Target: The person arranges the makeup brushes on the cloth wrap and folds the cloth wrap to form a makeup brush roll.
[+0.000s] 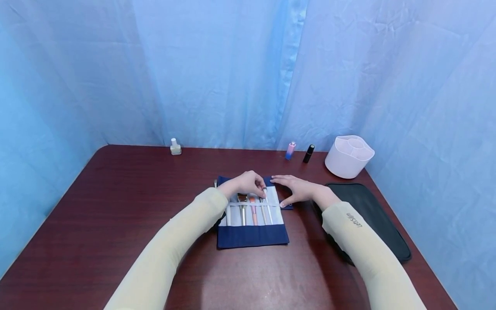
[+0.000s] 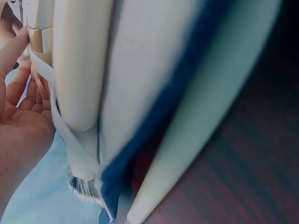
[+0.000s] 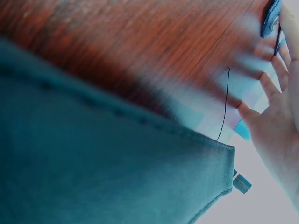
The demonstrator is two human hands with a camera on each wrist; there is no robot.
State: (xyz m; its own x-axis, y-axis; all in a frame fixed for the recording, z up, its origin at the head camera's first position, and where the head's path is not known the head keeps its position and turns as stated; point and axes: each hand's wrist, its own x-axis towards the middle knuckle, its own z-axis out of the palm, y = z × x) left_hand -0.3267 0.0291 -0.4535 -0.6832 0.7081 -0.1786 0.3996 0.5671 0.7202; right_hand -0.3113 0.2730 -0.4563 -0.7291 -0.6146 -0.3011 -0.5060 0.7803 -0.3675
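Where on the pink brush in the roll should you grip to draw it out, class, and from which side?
Grip the pink brush at its head end, above the white strap, coming from the far side. Its handle is tucked into the roll's near pocket, so probably only the top can be pinched and slid out lengthways.

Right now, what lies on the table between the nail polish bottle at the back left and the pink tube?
Only bare table lies between the nail polish bottle and the pink tube, as the head view shows.
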